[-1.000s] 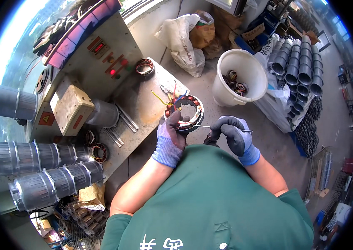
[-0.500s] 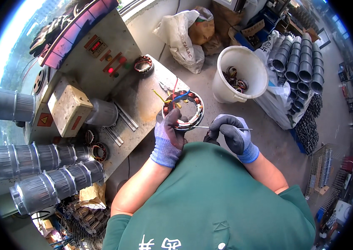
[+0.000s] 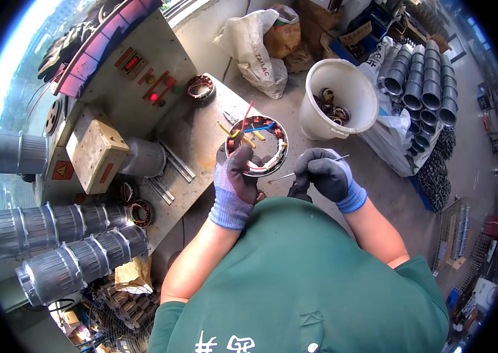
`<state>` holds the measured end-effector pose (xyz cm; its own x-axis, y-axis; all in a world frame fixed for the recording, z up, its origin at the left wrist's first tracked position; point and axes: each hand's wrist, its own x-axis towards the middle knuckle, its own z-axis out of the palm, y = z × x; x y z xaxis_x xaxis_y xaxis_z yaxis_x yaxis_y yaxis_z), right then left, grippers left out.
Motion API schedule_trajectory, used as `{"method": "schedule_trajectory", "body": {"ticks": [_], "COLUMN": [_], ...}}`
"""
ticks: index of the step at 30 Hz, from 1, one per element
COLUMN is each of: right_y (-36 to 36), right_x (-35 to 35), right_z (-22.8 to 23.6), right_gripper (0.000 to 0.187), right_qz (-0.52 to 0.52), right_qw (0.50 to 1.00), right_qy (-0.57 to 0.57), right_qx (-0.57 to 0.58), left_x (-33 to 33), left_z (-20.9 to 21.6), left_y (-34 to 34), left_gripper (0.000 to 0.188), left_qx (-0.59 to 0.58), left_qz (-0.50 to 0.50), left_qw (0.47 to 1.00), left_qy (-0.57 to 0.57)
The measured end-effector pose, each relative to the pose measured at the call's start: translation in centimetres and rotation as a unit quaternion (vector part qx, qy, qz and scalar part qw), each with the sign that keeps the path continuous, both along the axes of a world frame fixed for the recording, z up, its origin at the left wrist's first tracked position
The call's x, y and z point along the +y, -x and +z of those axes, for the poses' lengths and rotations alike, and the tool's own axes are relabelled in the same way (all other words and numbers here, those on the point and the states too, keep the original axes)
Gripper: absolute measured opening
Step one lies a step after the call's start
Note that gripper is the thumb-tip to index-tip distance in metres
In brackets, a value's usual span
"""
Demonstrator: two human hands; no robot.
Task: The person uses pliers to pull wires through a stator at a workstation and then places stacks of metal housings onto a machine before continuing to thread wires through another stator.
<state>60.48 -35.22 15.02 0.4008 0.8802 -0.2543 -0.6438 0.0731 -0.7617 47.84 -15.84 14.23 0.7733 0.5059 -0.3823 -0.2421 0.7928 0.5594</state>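
Note:
In my gloved left hand (image 3: pixel 234 182) is a ring-shaped motor stator (image 3: pixel 278 140), gripped at its lower left side. It has copper windings, white lacing, and red, blue and yellow wire leads standing up from it. My gloved right hand (image 3: pixel 328 175) is closed around a thin metal rod (image 3: pixel 283 177). One end of the rod points to the lower edge of the stator, apart from it; the other sticks out above my fingers. Through the ring show yellow handles (image 3: pixel 257 134), apparently of pliers lying on the bench.
The metal bench (image 3: pixel 205 170) carries another stator (image 3: pixel 201 88), metal rods (image 3: pixel 176 162) and a control box (image 3: pixel 143 76) with lit lamps. Stacked motor housings (image 3: pixel 55 226) are at left. A white bucket (image 3: pixel 364 126) with stators stands ahead right, beside stacked grey cylinders (image 3: pixel 431 94).
The rod has tilted, its right end rising and its left end dropping away from the stator. My left hand has turned the stator slightly and shifted it a little left.

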Motion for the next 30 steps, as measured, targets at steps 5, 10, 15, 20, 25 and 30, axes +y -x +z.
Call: {"method": "schedule_trajectory", "body": {"ticks": [5, 10, 15, 20, 25, 30], "right_y": [-2.1, -0.9, 0.2, 0.3, 1.1, 1.7], "right_x": [-0.7, 0.1, -1.6, -2.4, -1.8, -2.8], "right_z": [2.3, 2.0, 5.3, 5.2, 5.0, 5.7], "right_gripper": [0.016, 0.020, 0.025, 0.024, 0.020, 0.018], "right_qz": [-0.045, -0.131, -0.125, -0.136, -0.112, -0.088], "right_qw": [0.848, 0.959, 0.957, 0.957, 0.944, 0.920], "right_qy": [0.165, 0.104, -0.057, -0.016, 0.043, 0.010], "right_qx": [-0.502, -0.228, -0.255, -0.257, -0.307, -0.382], "left_x": [0.8, 0.7, -0.2, 0.1, 0.1, 0.2], "left_z": [-2.6, -2.5, 0.2, -0.3, -0.7, -0.1], "left_y": [1.6, 1.9, 1.9, 2.1, 2.8, 2.8], "left_gripper": [0.015, 0.012, 0.007, 0.010, 0.032, 0.021], "left_qx": [0.081, 0.067, 0.072, 0.093, 0.077, 0.123], "left_qz": [-0.054, -0.037, -0.004, -0.013, -0.063, -0.042], "left_qw": [0.931, 0.947, 0.970, 0.974, 0.968, 0.922], "left_qy": [-0.351, -0.311, -0.230, -0.207, -0.232, -0.365]}}
